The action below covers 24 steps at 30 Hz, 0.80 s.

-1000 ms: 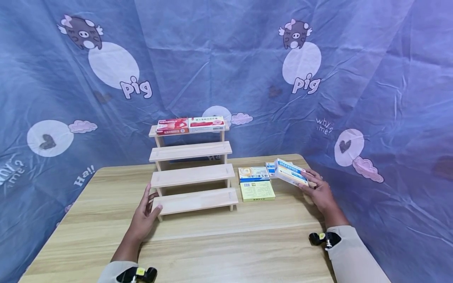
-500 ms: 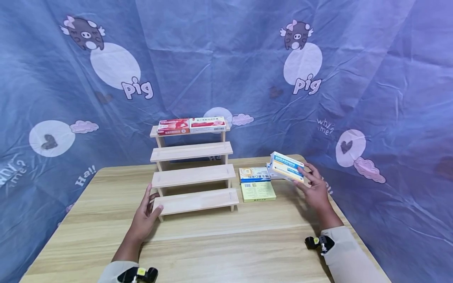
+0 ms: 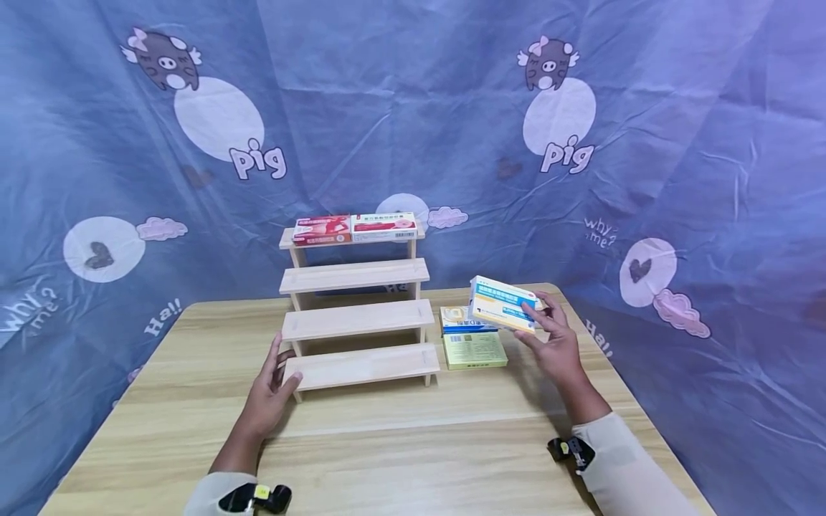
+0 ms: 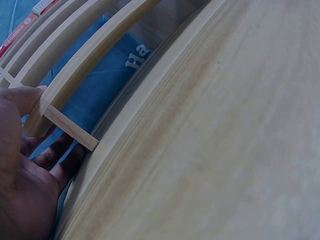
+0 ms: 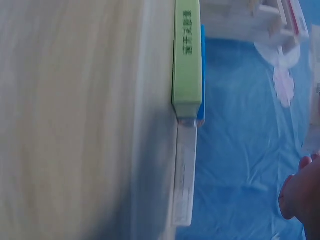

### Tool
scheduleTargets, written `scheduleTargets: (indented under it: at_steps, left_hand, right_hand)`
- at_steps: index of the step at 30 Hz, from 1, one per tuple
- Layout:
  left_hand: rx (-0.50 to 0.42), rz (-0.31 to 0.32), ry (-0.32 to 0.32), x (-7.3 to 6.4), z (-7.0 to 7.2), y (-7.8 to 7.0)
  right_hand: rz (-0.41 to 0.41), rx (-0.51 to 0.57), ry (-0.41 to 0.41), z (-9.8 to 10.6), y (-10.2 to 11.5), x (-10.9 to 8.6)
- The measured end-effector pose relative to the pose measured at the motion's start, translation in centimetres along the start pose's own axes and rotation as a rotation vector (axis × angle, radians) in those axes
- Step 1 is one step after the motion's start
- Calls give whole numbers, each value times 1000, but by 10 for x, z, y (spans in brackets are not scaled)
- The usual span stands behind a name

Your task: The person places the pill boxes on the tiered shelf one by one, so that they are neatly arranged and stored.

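Now the white-blue box (image 3: 497, 299), right of centre, has shifted left, lifted and tilted in the right hand's (image 3: 556, 351) pinch, so it's nearer the rack (image 3: 361, 369), mid-frame. Left hand (image 3: 266, 401) grips the rack's lower left end, thumb on top. Yellow-green box (image 3: 474, 351) lies below-left of the held box. Three lower shelves (image 3: 358, 320) look unobstructed; table's (image 3: 374, 459) right edge runs just right of the sleeve (image 3: 626, 459).

Wide passage over worktop (image 3: 413, 444) in front of wooden rack (image 3: 358, 315); room above rack's three lower tiers (image 3: 361, 321). Rack's top tier (image 3: 287, 239) mostly blocked: red box (image 3: 322, 229), white-red box (image 3: 384, 226). Left hand (image 3: 267, 398) at rack's left end. Right of rack: green box (image 3: 476, 351), blue-white box (image 3: 452, 316), right hand (image 3: 553, 347) holding raised box (image 3: 505, 304). Cloth (image 3: 445, 150) behind rack.
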<state>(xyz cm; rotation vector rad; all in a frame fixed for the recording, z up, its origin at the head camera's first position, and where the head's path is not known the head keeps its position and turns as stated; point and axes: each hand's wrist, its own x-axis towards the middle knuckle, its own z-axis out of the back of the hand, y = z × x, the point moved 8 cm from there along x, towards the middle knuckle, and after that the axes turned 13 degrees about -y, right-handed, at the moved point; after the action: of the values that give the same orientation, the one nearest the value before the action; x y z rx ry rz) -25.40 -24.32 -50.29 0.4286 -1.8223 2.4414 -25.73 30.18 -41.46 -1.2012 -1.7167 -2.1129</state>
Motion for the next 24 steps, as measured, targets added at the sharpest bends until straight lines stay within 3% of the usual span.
scheduleTargets:
  at_steps: [7, 15, 24]
  left_hand:
    - [-13, 11, -1, 2, -3, 0]
    - [-24, -4, -5, 2, -5, -2]
    - [-4, -12, -8, 1, -3, -2]
  right_hand:
    - [18, -4, 40, -21, 18, -3]
    - [75, -6, 62, -43, 33, 9]
    - [6, -68, 167, -79, 44, 16]
